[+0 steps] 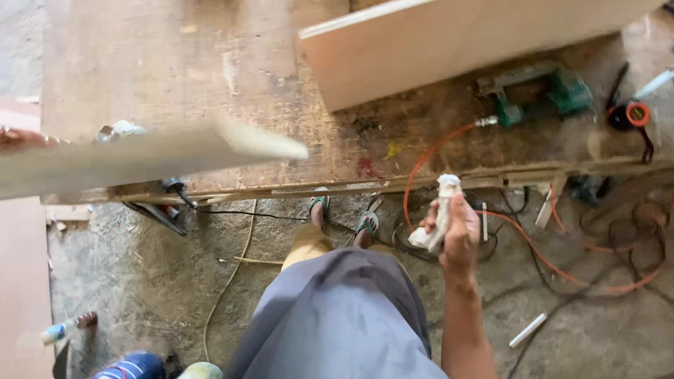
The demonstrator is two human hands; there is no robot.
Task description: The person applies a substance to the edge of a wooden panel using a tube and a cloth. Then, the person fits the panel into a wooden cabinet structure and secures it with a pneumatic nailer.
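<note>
A: Your right hand (456, 235) is closing around a white tube (439, 214), the grip wrapped round its lower half, held in the air over the floor (154, 281) just in front of the desk (168, 63). The top end is sticking up above your fingers.

B: How is it likely handling?

A: I'm judging it light and fairly soft, something that gives when you squeeze. The surface is looking smeared, so it may be slippery. Taking it round the middle, as you're doing, seems the safest hold.

B: And the left hand?

A: It's barely showing. Something reddish at the left edge is blurring where a long pale plank (140, 158) is running in, and I can't tell if that's your hand (17, 137) or whether its grip is closed on the plank. The plank looks stiff and long, awkward held from one end.

B: What else is lying around?

A: A pale board (435, 42) is lying on the desk top right, a green power tool (540, 95) beside it, and an orange hose (428, 158) is looping down to the floor. Your feet in sandals (366, 223) are standing by the desk edge.

B: Anything hard to read?

A: The tube's nozzle is blurring, and the things at bottom left are being cut off.
</note>
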